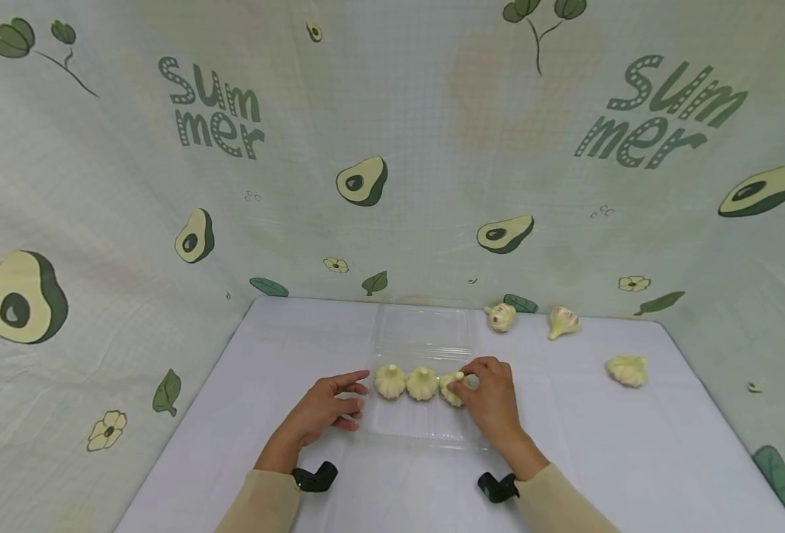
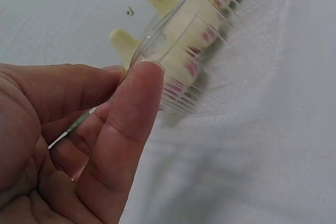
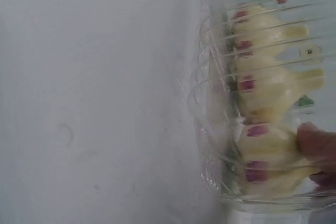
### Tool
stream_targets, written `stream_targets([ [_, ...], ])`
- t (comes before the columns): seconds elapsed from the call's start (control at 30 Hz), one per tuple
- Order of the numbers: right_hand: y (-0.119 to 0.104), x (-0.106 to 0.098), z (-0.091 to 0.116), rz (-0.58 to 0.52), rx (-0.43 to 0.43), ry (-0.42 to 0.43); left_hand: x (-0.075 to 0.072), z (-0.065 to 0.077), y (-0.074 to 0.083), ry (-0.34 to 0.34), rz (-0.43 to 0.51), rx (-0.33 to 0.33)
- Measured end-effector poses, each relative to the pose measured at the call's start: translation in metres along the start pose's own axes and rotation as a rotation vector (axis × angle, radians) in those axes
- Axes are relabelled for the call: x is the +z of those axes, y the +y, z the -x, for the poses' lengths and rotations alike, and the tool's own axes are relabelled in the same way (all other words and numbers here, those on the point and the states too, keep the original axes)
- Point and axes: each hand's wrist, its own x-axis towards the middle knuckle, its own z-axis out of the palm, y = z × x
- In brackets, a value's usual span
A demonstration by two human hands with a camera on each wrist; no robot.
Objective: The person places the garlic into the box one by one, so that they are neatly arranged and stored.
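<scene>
A garlic bulb (image 1: 451, 389) sits at the right end of a row in the clear plastic container (image 1: 412, 426), pinched between the thumb and fingers of the right hand (image 1: 494, 396). Two more bulbs (image 1: 422, 383) fill the row toward the left hand (image 1: 329, 403), whose thumb and finger pinch the container's near-left rim. The row stands at the tray's far side; bare tray floor lies between the hands, nearer the person, and the opened lid (image 1: 426, 329) spreads beyond them.

Left of the left hand, white tabletop (image 1: 232, 437) runs out to a slanting edge. Past the right hand, a gap of tabletop separates it from three loose bulbs (image 1: 563, 322): two close to the far edge, one farther right, near the right edge. Patterned cloth (image 1: 426, 96) rises along the far and side edges, printed with avocados and, ahead of each hand, green lettering (image 1: 212, 107) reading "summer", broken over two lines.
</scene>
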Motion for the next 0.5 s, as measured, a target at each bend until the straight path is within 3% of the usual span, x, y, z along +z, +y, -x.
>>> stream_targets([
  [0.2, 0.001, -0.0026, 0.0006, -0.007, -0.026, -0.012, 0.0007, -0.0004, 0.0, 0.011, -0.004, -0.007],
  [0.5, 0.0025, -0.0016, -0.0022, 0.003, 0.001, -0.038, 0.0014, 0.0001, -0.0015, 0.009, 0.002, -0.007],
])
